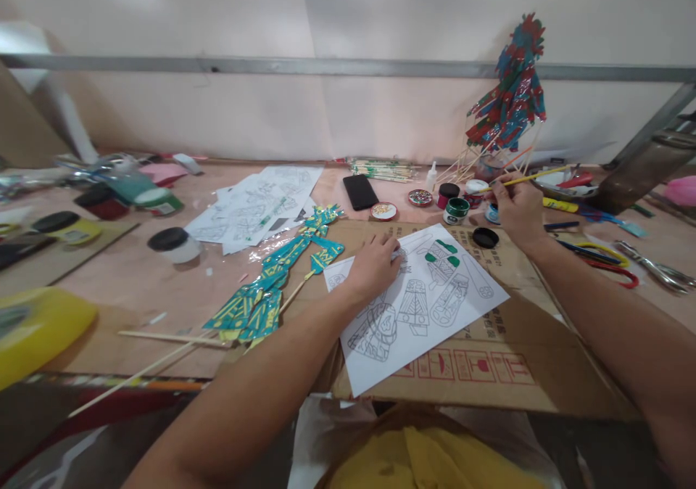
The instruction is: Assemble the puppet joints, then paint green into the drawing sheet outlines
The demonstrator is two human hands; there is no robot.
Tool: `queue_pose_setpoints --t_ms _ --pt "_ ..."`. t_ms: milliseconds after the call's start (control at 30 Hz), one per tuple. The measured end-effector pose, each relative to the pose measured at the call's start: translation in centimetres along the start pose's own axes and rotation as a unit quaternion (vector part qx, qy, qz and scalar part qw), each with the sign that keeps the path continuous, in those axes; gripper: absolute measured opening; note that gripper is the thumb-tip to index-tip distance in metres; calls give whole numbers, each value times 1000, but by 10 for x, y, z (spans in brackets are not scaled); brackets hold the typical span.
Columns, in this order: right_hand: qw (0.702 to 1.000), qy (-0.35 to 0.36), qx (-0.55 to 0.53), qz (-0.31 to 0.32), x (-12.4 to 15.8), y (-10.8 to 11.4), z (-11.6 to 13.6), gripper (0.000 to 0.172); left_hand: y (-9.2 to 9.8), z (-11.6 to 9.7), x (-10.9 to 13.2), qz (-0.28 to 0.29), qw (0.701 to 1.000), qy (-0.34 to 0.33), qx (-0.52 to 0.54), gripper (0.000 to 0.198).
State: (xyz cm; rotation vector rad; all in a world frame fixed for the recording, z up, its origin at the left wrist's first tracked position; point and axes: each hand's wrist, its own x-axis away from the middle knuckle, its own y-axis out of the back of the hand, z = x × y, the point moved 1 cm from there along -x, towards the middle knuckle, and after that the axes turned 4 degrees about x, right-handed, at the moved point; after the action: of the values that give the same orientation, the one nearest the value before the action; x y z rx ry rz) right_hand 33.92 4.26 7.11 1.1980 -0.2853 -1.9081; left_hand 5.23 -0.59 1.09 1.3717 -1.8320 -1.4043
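A white sheet [416, 344] with line drawings, a few parts painted green, lies on a flattened cardboard piece [489, 329]. My left hand [375, 260] rests flat on the sheet's upper left part, fingers spread. Over the paint jars at the right, my right hand [519, 202] pinches a thin yellow brush [533, 178], whose tip points left. Below the brush are an open green paint jar [455, 212], a red-and-white jar [476, 192] and a small blue jar [492, 214], partly behind the hand. A black lid [486, 238] lies near the sheet's upper right edge.
Left of the sheet lies a teal and yellow painted figure [283, 264] on sticks. Behind are a black phone [359, 192] and loose drawings [261, 206]. A red and blue figure [514, 93] stands at the back right. Scissors [603, 257] lie beside my right forearm.
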Motion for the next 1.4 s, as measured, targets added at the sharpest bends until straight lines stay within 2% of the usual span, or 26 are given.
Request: queue_pose_setpoints --t_ms 133,267,400,633,900,1267,1400 --pt "985 -53 -164 -28 23 15 14 26 0 0 0 3 1000 5 -4 19" --pt "966 -73 -248 11 49 24 35 22 0 0 -1 8 1000 5 0 19" --pt "953 -86 -286 56 70 25 47 22 0 1 -1 4 1000 7 2 17" --pt "950 -81 -279 116 85 26 50 33 0 2 -1 1 1000 4 -4 17" --pt "946 -97 -288 108 84 26 49 33 1 1 0 3 1000 -1 -15 18" --pt "963 -29 -225 147 87 28 43 30 -1 4 -3 9 1000 5 1 17" --pt "962 -28 -226 149 86 29 42 30 0 2 -3 10 1000 8 -2 17"
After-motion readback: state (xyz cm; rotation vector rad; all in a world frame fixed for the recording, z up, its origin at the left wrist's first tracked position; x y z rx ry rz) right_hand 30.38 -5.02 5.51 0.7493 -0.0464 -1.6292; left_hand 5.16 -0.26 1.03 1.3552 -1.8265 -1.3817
